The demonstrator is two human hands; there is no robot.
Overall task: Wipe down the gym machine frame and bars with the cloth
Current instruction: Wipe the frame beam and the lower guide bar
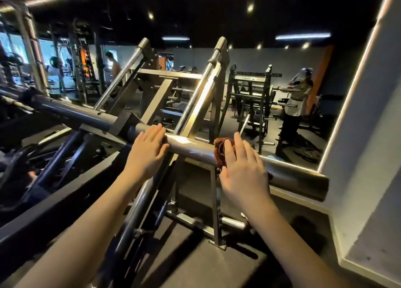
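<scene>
Room: dim gym with a black ceiling, small spot lamps and a dark rubber floor (195, 266).
Backdrop: big wall mirror (260, 57) edged by a light strip (347, 92); racks and a figure in a light top (300, 96) show in it.
Task thing: thick grey bar (191, 147) of the machine frame runs across in front of me, from far left to near right.
Cloth: reddish-brown cloth (219, 151) sits bunched on the grey bar, under my right hand and sticking out on its left side.
Right hand: my right hand (244, 166) lies flat over the cloth, fingers straight and slightly spread, pressing it to the bar.
Left hand: my left hand (149, 145) rests flat on the same bar, fingers straight and close together, pinching nothing.
In the way: sloping chrome bar (200, 92) crosses the grey bar between my hands, and a steel post (214, 203) drops below it.
Right limit: bar end (308, 182) sits just beside the grey wall (368, 168).
Left limit: dark bracket (128, 122) sits on the bar just past my left hand.
Unclear: I can't tell what the reddish bit at my left fingertips is.
</scene>
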